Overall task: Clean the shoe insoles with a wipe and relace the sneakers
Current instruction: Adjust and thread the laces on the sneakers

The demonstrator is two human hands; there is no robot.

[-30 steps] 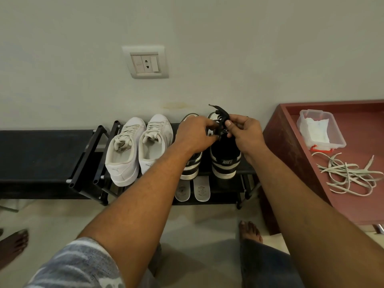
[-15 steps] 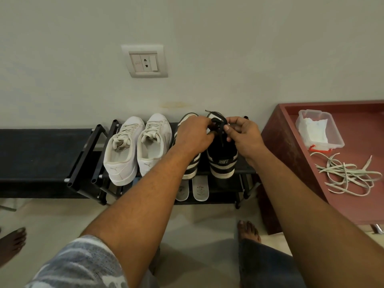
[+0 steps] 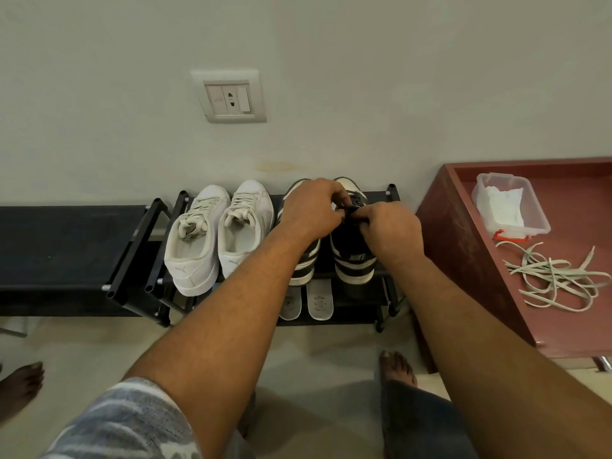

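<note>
On the top shelf of the shoe rack (image 3: 139, 246), against the wall, my two hands meet over the right black sneaker (image 3: 354, 260). It stands heel toward me and toe to the wall, so its long axis runs straight away from my body. The black lace (image 3: 355, 209) sits above its tongue, in the small gap between my hands.

The fingers (image 3: 337, 197) of my left hand (image 3: 311, 207) are curled in and pinch the lace from the left. The fingers (image 3: 366, 215) of my right hand (image 3: 390, 230) are curled narrow too and pinch it from the right, a little nearer to me. How much lace each side holds is hidden under my knuckles.

I judge that I am threading or tightening this lace, and that the coming pull runs left and right, across the shoe's length. Both hands are equally close to the lace. My left forearm reaches across the left black sneaker (image 3: 304, 266), so the right hand has the freer line.

The white sneakers (image 3: 195, 240) stand laced just to the left. Two insoles (image 3: 319, 299) lie on the lower shelf, below the black pair. Well to my right, on the red counter (image 3: 579, 200), are a clear tub of wipes (image 3: 510, 207) and a tangle of loose pale laces (image 3: 556, 276), apart from both hands.
</note>
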